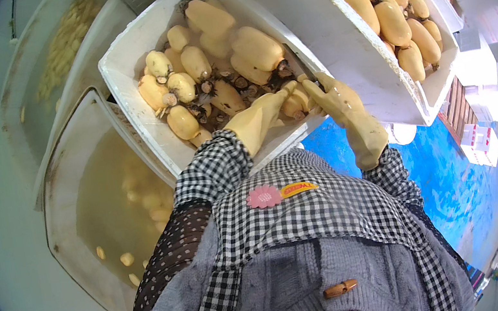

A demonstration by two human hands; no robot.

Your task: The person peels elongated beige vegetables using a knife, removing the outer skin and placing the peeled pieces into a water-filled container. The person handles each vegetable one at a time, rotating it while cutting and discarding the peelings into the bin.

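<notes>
Both my hands wear cream rubber gloves over the near right corner of a white foam box of lotus root segments. My left hand reaches in, its fingertips at a pale lotus root segment near the box's near wall. My right hand has its fingers closed around a knife, whose dark, narrow blade points away along the box's right wall. Whether the left fingers grip the segment cannot be made out. Larger lotus root segments with dark, rooty ends lie beyond, among dark cut-off ends.
A second white foam box heaped with lotus root stands at the right. At the left are a tub of murky water with pale pieces in it and another tub behind. Blue floor shows at right, with white boxes beyond.
</notes>
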